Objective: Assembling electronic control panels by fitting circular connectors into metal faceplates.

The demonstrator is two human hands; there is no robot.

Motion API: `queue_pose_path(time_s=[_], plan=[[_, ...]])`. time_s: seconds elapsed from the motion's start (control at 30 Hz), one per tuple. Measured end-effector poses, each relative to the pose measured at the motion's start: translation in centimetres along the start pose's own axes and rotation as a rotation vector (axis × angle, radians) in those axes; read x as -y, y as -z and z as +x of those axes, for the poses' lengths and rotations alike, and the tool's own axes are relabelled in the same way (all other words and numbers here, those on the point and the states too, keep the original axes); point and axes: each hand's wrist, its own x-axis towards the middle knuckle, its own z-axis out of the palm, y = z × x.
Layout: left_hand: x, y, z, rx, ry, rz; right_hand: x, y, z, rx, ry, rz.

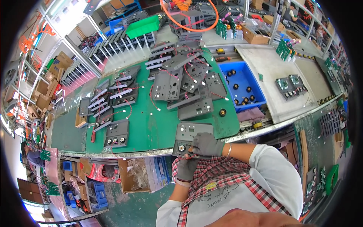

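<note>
A dark grey metal panel (186, 131) with cut-outs and a round silver-and-black part lies at the table's front edge, right before me. My gloved right hand (207, 144) rests over its right side, fingers bent and pressed together near the round part; what they pinch is hidden. Below the panel's near edge, my gloved left hand (186, 168) is closed, its fingers close to a short red wire (188, 156). The glove hides what it grips. A loose black-and-brass knob-like part (222, 112) sits on the green mat (151, 130) beyond my right hand.
Beyond the panel is a heap of similar grey panels (166, 85) with red wires. More panels (121, 89) stack at left, near a red-handled screwdriver (93, 135). A blue bin (261, 90) with several round parts stands right, before a conveyor plate (264, 72). An orange ring (189, 29) hangs above.
</note>
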Motion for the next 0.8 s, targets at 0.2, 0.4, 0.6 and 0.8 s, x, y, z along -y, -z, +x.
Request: queue_pose_path(time_s=[0.2, 0.4, 0.6, 0.8], plan=[[-0.9, -1.2, 0.2, -0.176, -0.125, 0.339, -4.8, 1.9, -2.5, -0.601, -0.163, 0.099], [-2.6, -2.4, -0.2, -0.320, -0.158, 1.050, -9.9, 2.5, -4.9, -0.520, -0.677, -0.084], [-0.8, -4.8, -2.4, 0.127, 0.028, 1.678, -6.4, 3.1, -4.0, -0.363, -0.492, 0.836], [-0.4, -10.8, -1.9, 0.265, -0.500, 2.000, -2.6, 4.5, -4.4, 0.422, -0.103, 1.014]])
